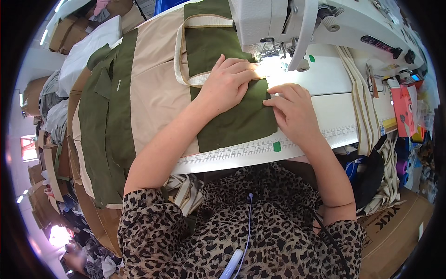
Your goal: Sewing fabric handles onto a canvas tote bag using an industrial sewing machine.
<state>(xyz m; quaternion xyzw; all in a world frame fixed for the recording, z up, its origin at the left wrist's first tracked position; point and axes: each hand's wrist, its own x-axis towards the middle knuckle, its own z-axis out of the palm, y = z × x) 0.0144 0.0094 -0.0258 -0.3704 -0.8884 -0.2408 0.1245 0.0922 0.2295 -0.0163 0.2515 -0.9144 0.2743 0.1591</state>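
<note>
A dark green fabric panel (237, 122), joined to a beige one (155, 93), lies across the white sewing table (334, 111). A cream webbing strap (180, 46) with tan edging loops over it. My left hand (226, 83) rests on the green cloth and the strap's lower end, fingers stretched toward the lit needle area of the white sewing machine (265, 25). Its fingertips are lost in the glare. At the green panel's right edge, my right hand (293, 110) has bent fingers, with thumb and forefinger closed on the cloth edge.
A ruler strip (246, 149) runs along the table's front edge. Long striped webbing straps (357, 97) hang over the right side, near small scissors (371, 81) and a red-pink packet (403, 111). Cardboard boxes (395, 228) stand at lower right. More green cloth (95, 135) hangs left.
</note>
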